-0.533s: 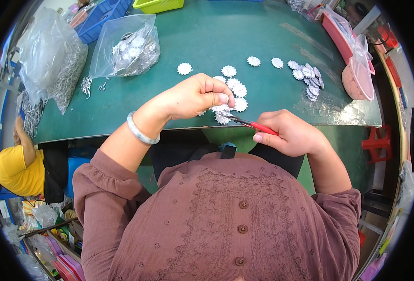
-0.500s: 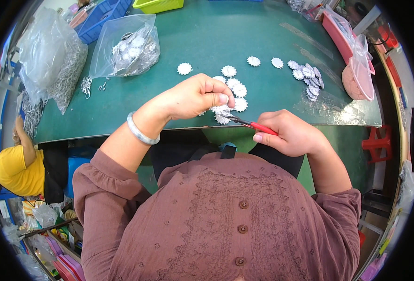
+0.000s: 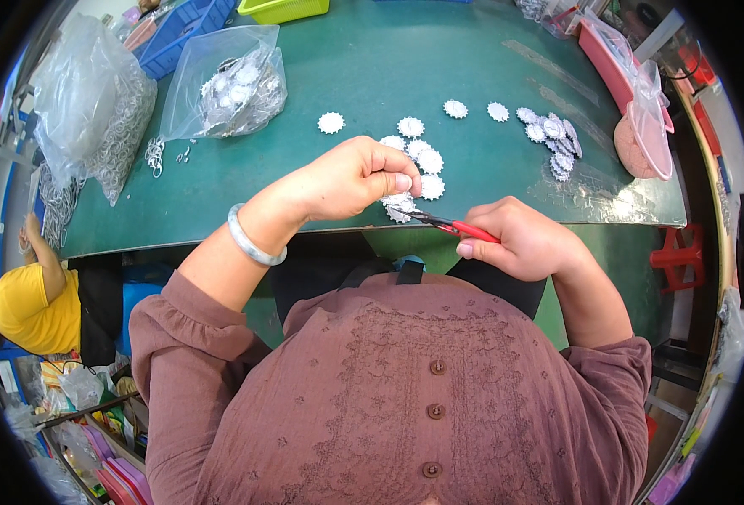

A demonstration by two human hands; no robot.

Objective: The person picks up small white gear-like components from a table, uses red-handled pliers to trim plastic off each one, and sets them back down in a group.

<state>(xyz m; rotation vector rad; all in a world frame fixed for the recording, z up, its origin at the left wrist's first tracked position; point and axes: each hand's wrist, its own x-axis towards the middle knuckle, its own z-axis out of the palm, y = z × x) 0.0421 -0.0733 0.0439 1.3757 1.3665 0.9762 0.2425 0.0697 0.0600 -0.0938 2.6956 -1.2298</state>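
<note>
My right hand is wrapped around the red handles of a pair of pliers. Their dark jaws point left, over a white disc with a toothed rim near the table's front edge. Just above the jaws, my left hand is closed, thumb against forefinger; what it pinches is too small or hidden to make out. Several more toothed white discs lie beside and beyond its fingertips, partly covered by them.
Single discs lie farther out on the green table, with a heap of them at right. At left stand a clear bag of discs and a bag of metal rings. A pink basket sits at the right edge. A person in yellow works at far left.
My left hand has dropped very slightly and the pliers' tips have shifted a little over the nearest disc. The discs farther out lie as before.
</note>
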